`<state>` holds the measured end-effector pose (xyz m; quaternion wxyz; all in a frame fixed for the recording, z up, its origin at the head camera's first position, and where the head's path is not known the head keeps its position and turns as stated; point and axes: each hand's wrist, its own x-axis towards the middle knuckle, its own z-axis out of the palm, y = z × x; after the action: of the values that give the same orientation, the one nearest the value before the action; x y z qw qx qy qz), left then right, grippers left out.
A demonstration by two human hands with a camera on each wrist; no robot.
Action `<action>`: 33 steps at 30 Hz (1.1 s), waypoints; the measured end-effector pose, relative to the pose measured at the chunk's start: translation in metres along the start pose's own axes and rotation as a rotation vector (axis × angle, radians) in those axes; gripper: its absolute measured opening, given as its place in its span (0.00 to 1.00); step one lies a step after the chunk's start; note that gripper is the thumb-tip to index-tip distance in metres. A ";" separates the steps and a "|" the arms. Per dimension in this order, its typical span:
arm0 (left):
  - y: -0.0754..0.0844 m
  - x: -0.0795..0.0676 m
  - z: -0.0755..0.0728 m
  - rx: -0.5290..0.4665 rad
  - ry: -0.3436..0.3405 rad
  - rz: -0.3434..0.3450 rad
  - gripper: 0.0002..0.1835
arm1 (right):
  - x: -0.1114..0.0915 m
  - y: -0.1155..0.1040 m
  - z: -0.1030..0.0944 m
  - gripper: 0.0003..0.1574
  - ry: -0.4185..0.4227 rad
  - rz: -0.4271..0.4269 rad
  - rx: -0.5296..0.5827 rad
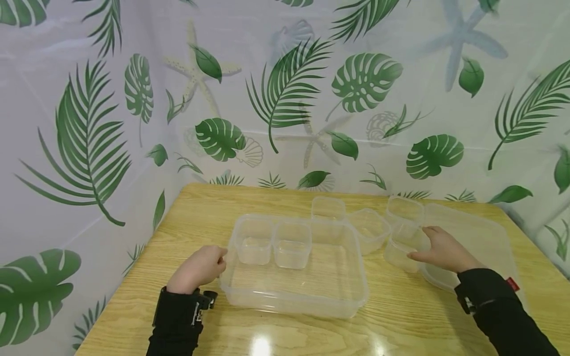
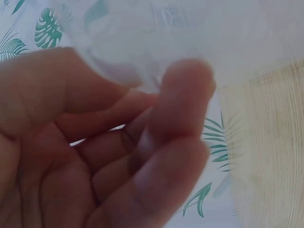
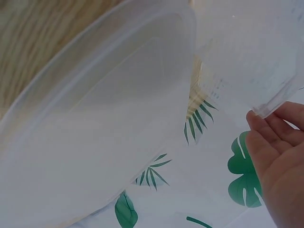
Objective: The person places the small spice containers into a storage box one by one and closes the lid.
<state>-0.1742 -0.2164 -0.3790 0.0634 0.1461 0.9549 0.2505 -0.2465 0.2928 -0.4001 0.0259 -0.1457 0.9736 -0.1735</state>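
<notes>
A large clear plastic box (image 1: 291, 300) stands on the table, with two small clear containers (image 1: 292, 254) side by side in its left rear part. My left hand (image 1: 198, 268) holds the box's rim at the left side; the left wrist view shows thumb and fingers (image 2: 187, 99) pinching the clear edge. To the right of the box, my right hand (image 1: 445, 251) grips another small clear container (image 1: 400, 253) by its rim. In the right wrist view the fingertips (image 3: 256, 116) meet that container's edge. Whether it touches the table cannot be told.
Behind and right of the box stand more small clear containers, one at the back (image 1: 328, 208), one beside the box (image 1: 370, 232) and one farther right (image 1: 406, 208). A large translucent lid (image 1: 472, 230) lies under the right forearm. Leaf-patterned cloth (image 1: 285, 113) hangs behind the wooden table (image 1: 191, 212).
</notes>
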 end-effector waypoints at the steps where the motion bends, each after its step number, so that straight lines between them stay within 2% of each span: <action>1: 0.000 0.000 0.000 0.000 0.000 -0.001 0.10 | -0.001 0.000 0.000 0.57 0.003 0.002 0.003; 17: 0.002 0.001 0.001 0.018 0.004 0.011 0.12 | -0.019 -0.011 -0.003 0.63 0.046 0.018 -0.016; 27: 0.003 0.000 0.000 0.013 -0.005 -0.007 0.09 | -0.034 -0.028 -0.012 0.63 0.117 0.035 -0.008; 33: 0.003 -0.001 -0.001 0.007 -0.004 -0.006 0.10 | -0.041 -0.041 -0.018 0.62 0.187 0.011 -0.015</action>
<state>-0.1731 -0.2144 -0.3769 0.0655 0.1441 0.9561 0.2468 -0.1977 0.2740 -0.3687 -0.0653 -0.1235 0.9738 -0.1791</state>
